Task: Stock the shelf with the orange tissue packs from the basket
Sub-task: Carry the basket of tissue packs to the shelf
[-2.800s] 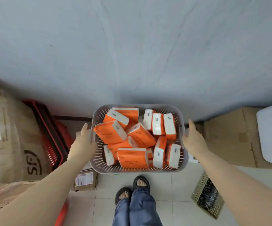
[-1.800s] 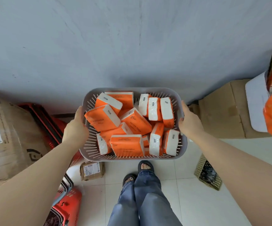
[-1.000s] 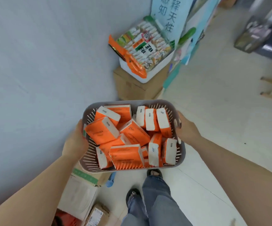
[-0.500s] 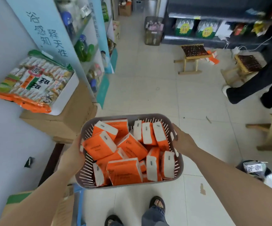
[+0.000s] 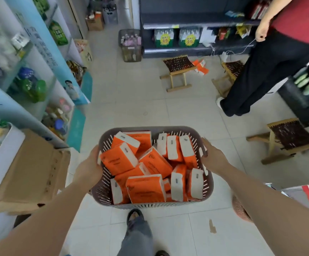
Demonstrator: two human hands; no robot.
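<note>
I carry a grey slotted plastic basket (image 5: 129,128) in front of me, above the tiled floor. It is filled with several orange tissue packs (image 5: 119,160) with white ends, some flat and some on edge. My left hand (image 5: 90,168) grips the basket's left rim and my right hand (image 5: 213,157) grips its right rim. A dark shelf unit (image 5: 196,21) with priced goods stands at the far end of the aisle. Two more orange packs (image 5: 201,68) lie on the floor near it.
A light-blue shelf (image 5: 35,71) of bottles lines the left, with a cardboard box (image 5: 31,174) beside me. Wooden stools (image 5: 177,71) (image 5: 290,139) stand on the floor ahead and right. A person in a red top and black trousers (image 5: 272,67) stands at right. A wire basket (image 5: 130,45) sits ahead.
I have turned from the grey wall into the shop aisle and walked forward, still holding the basket with both hands. The far shelf and the standing person have come closer.
</note>
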